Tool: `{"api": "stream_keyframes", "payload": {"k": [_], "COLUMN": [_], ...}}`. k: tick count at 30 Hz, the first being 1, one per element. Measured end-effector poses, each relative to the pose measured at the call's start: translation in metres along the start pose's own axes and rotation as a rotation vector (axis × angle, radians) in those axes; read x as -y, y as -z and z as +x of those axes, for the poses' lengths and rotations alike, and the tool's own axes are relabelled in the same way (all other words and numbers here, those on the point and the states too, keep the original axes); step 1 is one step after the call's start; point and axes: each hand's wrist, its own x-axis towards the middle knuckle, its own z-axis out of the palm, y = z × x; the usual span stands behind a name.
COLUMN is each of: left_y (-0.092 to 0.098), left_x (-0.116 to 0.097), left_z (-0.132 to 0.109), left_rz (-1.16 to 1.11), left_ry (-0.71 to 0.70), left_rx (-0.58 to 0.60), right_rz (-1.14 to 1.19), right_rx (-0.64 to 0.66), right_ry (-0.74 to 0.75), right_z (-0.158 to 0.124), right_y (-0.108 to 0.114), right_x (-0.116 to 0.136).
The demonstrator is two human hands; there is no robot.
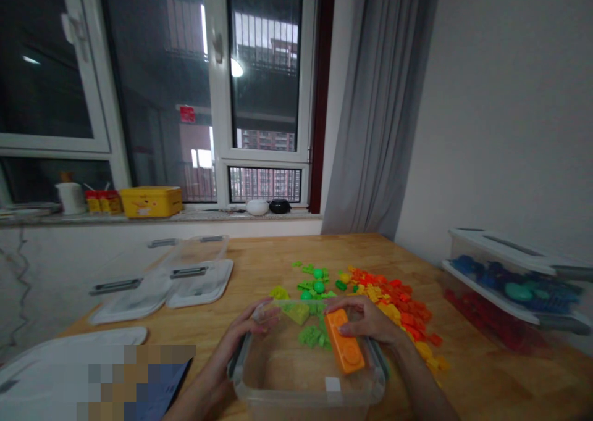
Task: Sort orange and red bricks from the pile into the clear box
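Observation:
In the head view, a clear plastic bin with grey side handles stands in front of me. My left hand is closed on its far left corner, the fingers seen partly through the plastic. Held in my right hand is an orange toy block with round studs, tilted above the bin's right side. Just past the bin lie green pieces and a green ball. Orange and red pieces spread to the right, with yellow-orange ones along their near side.
Two stacked clear boxes at the right hold blue and red pieces. White lids and clear containers occupy the left of the wooden table. A yellow box is on the windowsill.

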Motion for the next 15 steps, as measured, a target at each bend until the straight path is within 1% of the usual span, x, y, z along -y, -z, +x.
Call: {"api": "stream_keyframes", "payload": {"k": [5, 7, 8, 9, 11, 13, 15], "left_y": [-0.003, -0.003, -0.003, -0.002, -0.003, -0.005, -0.008], "left_x": [-0.002, -0.002, -0.002, -0.002, -0.003, -0.004, -0.006], "left_z": [-0.002, -0.002, -0.003, -0.003, -0.003, -0.004, -0.005], "left_rz": [-0.013, -0.001, 0.006, 0.011, 0.006, 0.002, 0.002], "left_ry": [0.017, 0.02, 0.02, 0.022, 0.025, 0.028, 0.024], "left_rx": [-0.003, -0.003, -0.002, 0.0, 0.0, -0.012, -0.028], "right_rz": [0.002, 0.014, 0.018, 0.022, 0.019, -0.011, -0.136], "right_rx": [0.032, -0.02, -0.093, -0.201, -0.48, -0.749, -0.956], "right_ry": [0.035, 0.045, 0.038, 0.024, -0.005, -0.016, -0.049], "right_z": [-0.004, -0.004, -0.003, -0.002, 0.0, 0.0, -0.004], "right_y": [-0.003, 0.0, 0.004, 0.011, 0.035, 0.07, 0.109], "right_x": [0.008, 0.011, 0.011, 0.01, 0.003, -0.01, -0.029]}}
